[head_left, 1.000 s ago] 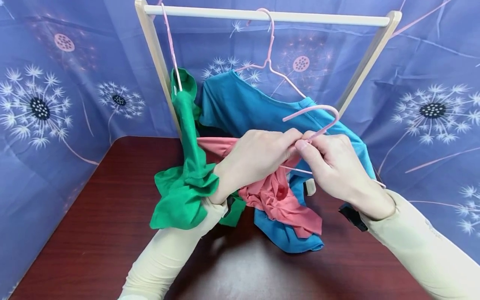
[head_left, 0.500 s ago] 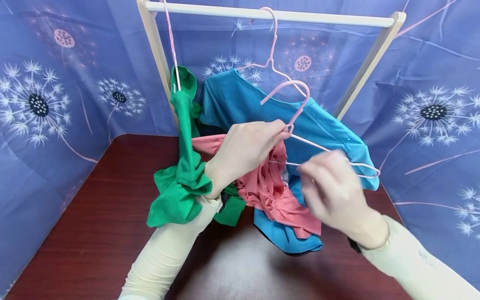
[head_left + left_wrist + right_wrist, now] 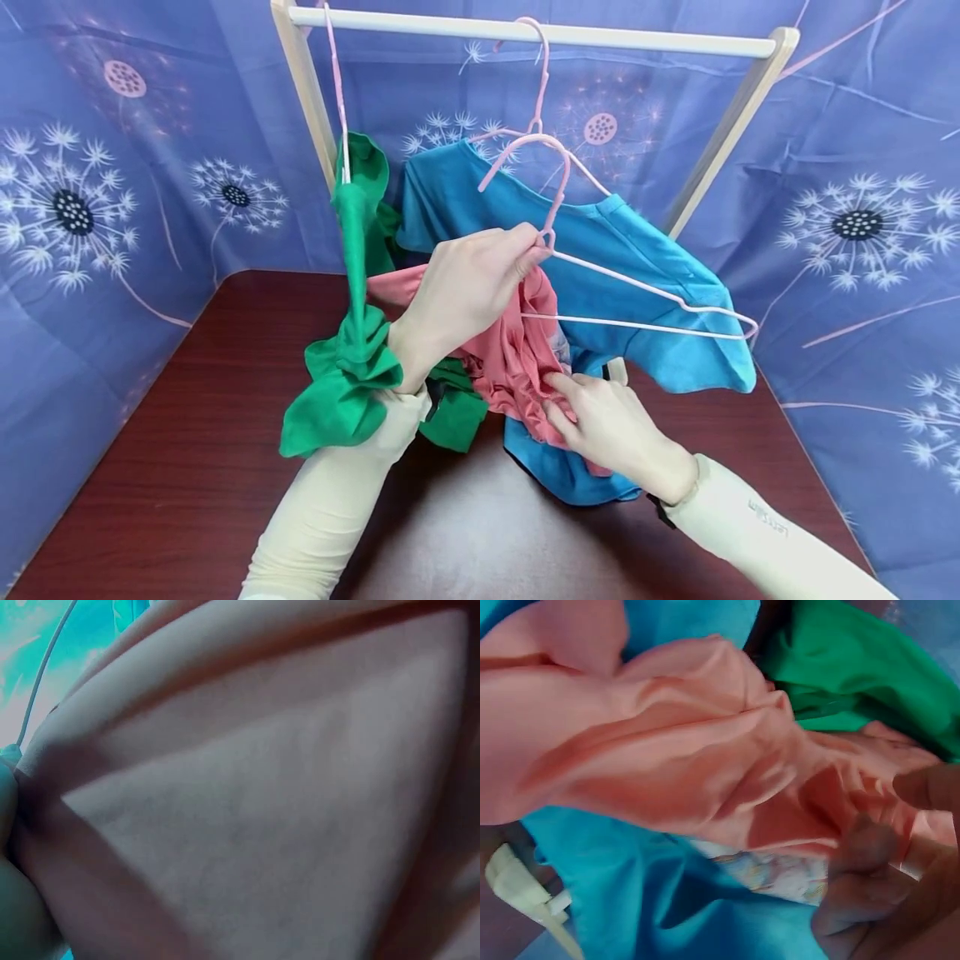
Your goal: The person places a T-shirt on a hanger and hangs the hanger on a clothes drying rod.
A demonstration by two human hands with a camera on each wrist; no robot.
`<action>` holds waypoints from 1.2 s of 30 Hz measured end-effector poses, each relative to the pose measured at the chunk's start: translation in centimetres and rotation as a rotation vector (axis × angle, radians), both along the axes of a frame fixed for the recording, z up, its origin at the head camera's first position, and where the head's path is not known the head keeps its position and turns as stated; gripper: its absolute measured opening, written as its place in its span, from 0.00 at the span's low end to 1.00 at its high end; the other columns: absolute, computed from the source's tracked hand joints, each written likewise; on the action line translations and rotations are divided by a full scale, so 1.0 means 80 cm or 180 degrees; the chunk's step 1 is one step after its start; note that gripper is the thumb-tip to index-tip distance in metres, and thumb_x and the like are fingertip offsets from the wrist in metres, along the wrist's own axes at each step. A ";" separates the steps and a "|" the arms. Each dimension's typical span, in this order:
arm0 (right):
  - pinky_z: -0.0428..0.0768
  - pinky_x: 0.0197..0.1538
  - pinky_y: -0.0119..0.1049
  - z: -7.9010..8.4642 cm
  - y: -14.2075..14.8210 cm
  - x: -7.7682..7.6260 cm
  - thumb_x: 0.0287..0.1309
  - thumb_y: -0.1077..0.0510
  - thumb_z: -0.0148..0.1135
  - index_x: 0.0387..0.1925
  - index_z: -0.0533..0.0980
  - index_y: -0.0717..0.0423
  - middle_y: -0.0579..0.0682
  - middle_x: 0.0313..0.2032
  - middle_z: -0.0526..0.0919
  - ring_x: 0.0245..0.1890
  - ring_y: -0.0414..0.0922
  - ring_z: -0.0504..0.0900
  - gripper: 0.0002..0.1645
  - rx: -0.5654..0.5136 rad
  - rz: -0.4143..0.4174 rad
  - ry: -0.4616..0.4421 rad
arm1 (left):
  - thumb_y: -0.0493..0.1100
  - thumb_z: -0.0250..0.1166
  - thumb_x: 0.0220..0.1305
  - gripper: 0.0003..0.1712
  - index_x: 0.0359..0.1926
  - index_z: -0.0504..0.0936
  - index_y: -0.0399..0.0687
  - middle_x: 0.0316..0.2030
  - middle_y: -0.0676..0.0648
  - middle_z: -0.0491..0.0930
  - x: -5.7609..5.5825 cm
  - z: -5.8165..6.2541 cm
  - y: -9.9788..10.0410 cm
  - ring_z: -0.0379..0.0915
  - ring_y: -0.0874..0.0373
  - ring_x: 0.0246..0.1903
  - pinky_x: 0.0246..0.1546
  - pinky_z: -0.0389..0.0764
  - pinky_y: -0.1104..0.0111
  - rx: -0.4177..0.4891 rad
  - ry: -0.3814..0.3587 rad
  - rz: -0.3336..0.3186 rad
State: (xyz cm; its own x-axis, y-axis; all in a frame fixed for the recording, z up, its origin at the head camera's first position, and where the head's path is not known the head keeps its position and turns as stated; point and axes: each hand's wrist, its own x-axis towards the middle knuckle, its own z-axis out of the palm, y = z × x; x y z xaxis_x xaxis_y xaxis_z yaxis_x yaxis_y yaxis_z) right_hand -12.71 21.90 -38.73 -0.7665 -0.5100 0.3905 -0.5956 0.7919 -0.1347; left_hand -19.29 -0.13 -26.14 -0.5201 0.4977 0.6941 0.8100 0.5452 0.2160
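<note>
My left hand [image 3: 476,279] pinches a pink clothes hanger [image 3: 637,287] just below its hook, with a salmon-pink garment [image 3: 525,367] bunched under that hand. The hanger's right arm sticks out bare, beyond the cloth; its left arm is hidden. In the left wrist view the pink cloth [image 3: 262,810] fills most of the frame and gathers toward the fingers [image 3: 26,907] at the left edge. My right hand [image 3: 615,425] touches the garment's lower folds, thumb and forefinger apart. The right wrist view shows its fingers [image 3: 862,847] at the cloth, near a patterned patch [image 3: 780,876].
Behind, a rack with a white rail [image 3: 637,37] holds a blue shirt [image 3: 510,192] on a hanger. At left a green garment [image 3: 356,225] hangs and drapes over my left forearm. The dark red table [image 3: 187,467] lies below; dandelion-print cloth [image 3: 847,125] surrounds it.
My right hand has let go of the hanger near its neck and moved down to the pink cloth. My left hand, with the hanger, has shifted left and slightly up.
</note>
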 end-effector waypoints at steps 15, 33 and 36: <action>0.68 0.21 0.38 0.034 0.081 0.000 0.56 0.57 0.65 0.20 0.70 0.46 0.35 0.14 0.62 0.15 0.38 0.68 0.14 -0.0019 -0.0319 0.0118 | 0.45 0.56 0.73 0.11 0.31 0.72 0.48 0.17 0.53 0.60 -0.013 -0.031 -0.042 0.55 0.62 0.17 0.17 0.58 0.68 0.0170 -0.0083 -0.0029; 0.63 0.22 0.34 0.131 0.122 0.032 0.51 0.57 0.60 0.22 0.68 0.45 0.37 0.19 0.62 0.18 0.37 0.63 0.09 0.0040 -0.0410 0.0867 | 0.43 0.58 0.72 0.09 0.32 0.75 0.48 0.17 0.53 0.62 -0.019 -0.056 -0.064 0.61 0.60 0.20 0.21 0.63 0.66 0.0113 -0.0055 -0.0098; 0.63 0.24 0.31 0.141 0.116 0.033 0.55 0.55 0.59 0.23 0.71 0.46 0.37 0.21 0.66 0.19 0.36 0.64 0.08 -0.0054 -0.0349 0.0941 | 0.43 0.59 0.71 0.09 0.32 0.74 0.48 0.17 0.54 0.61 -0.018 -0.055 -0.058 0.59 0.61 0.19 0.20 0.62 0.67 0.0146 -0.0019 -0.0155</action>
